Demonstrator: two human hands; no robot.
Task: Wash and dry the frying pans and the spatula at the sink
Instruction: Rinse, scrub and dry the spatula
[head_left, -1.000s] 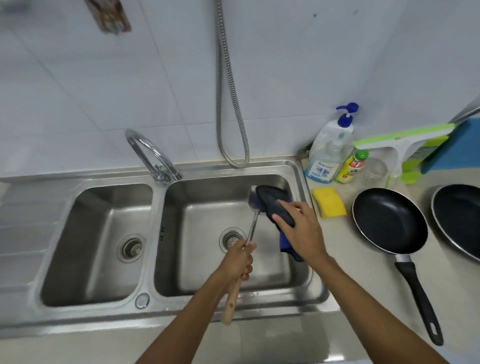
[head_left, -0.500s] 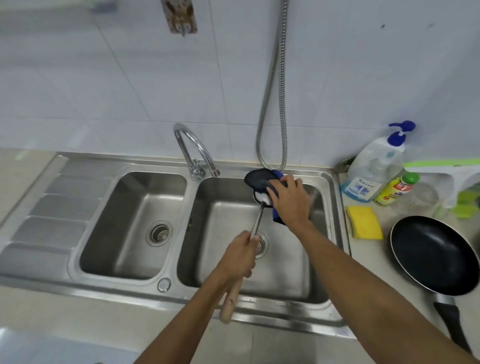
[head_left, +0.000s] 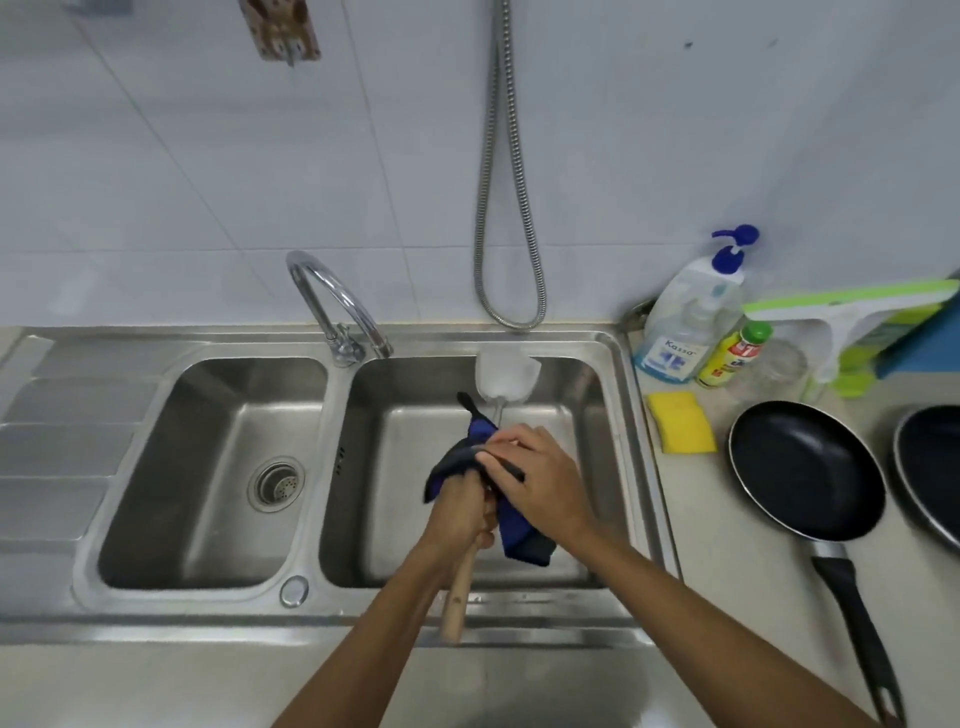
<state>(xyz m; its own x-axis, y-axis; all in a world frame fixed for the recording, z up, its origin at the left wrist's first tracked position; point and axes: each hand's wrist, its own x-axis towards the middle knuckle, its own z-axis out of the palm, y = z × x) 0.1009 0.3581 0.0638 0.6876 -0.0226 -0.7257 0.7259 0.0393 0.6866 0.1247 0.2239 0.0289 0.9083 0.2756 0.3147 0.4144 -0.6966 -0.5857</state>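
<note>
Spatula (head_left: 506, 375) near sink (head_left: 571, 344) back rim

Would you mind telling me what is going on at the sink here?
A person appears to be drying the spatula over the right basin of the sink. The left hand grips its wooden handle; the right hand holds a blue cloth round the shaft, below the bare blade. A black frying pan and a second pan lie on the counter to the right, untouched.
</note>
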